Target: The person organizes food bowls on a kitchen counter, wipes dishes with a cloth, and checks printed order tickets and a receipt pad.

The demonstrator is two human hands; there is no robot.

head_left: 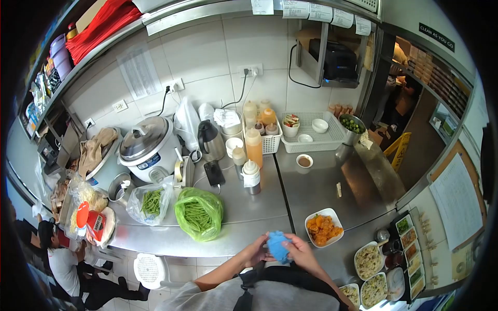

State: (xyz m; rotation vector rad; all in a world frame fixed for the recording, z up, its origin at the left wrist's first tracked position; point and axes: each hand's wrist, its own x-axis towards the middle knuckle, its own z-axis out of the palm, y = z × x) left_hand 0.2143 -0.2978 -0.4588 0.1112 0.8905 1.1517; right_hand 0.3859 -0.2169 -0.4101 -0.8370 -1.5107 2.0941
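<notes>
A crumpled blue bundle (279, 246) between two bare hands at the worktop's (259, 212) near edge.
Nearest, the right hand's (302, 252) fingers pinch the bundle; the left hand (257, 252) is at its left side, fingertips partly hidden, so I cannot tell whether they grip. The handling looks midway: the bundle is off the worktop, but neither spread out nor set down. Just beyond, to the right, a white bowl (326, 244) stands filled with orange food; to the left, a green bag (207, 236) holds green beans. Farther left, the lettering on a red packet (97, 224) is too small to read, as is the rice cooker's label (150, 159). Handwriting on the sheet (459, 202) at right is illegible, and so are the printed slips (295, 9) at the far top. The black sign (437, 37) at far right reads "CLEAN AS YOU GO".
</notes>
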